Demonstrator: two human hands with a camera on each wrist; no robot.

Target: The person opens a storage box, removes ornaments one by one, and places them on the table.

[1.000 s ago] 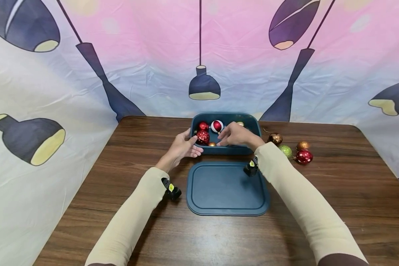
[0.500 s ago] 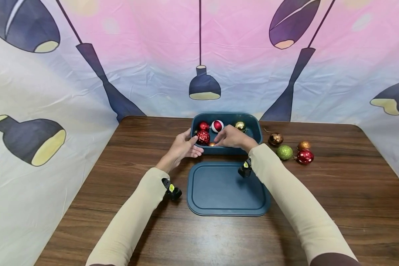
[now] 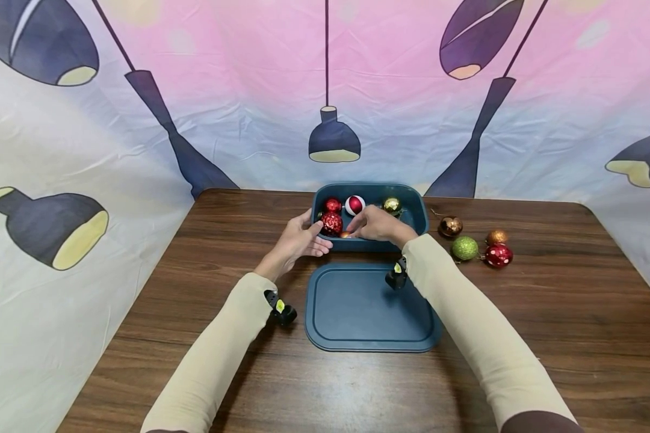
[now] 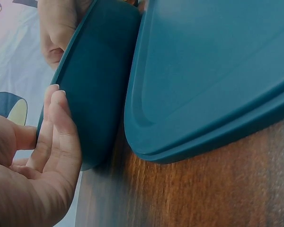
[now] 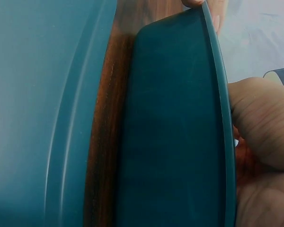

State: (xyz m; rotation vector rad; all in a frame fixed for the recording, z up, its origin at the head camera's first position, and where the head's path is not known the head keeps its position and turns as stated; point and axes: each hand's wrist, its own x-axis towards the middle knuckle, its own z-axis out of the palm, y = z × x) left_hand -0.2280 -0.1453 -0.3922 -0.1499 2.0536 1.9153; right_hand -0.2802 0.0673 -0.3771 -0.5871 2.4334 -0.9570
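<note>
In the head view, the left hand [image 3: 299, 239] grips the front-left corner of a dark teal plastic box [image 3: 376, 245], thumb over the rim and fingers along the outer wall. The right hand [image 3: 380, 225] reaches over the front wall into the box. Its fingertips pinch a small gold-orange Christmas ball [image 3: 345, 234], mostly covered by the hand and wall. Beside it in the box are a glittery red ball [image 3: 331, 224], a smaller red ball [image 3: 333, 205], a red-and-white ball [image 3: 354, 205] and a shiny gold ball [image 3: 392, 205]. In both wrist views the box wall hides the balls.
A flat teal lid [image 3: 372, 308] lies on the wooden table [image 3: 238, 373] in front of the box. Right of the box sit a brown ball [image 3: 451, 227], a green glitter ball [image 3: 464, 248], an orange ball [image 3: 496, 237] and a red ball with white dots [image 3: 499, 255].
The right hand has shifted left inside the box to the gold-orange ball, uncovering the shiny gold ball at the back. The left hand has stayed on the box corner.
</note>
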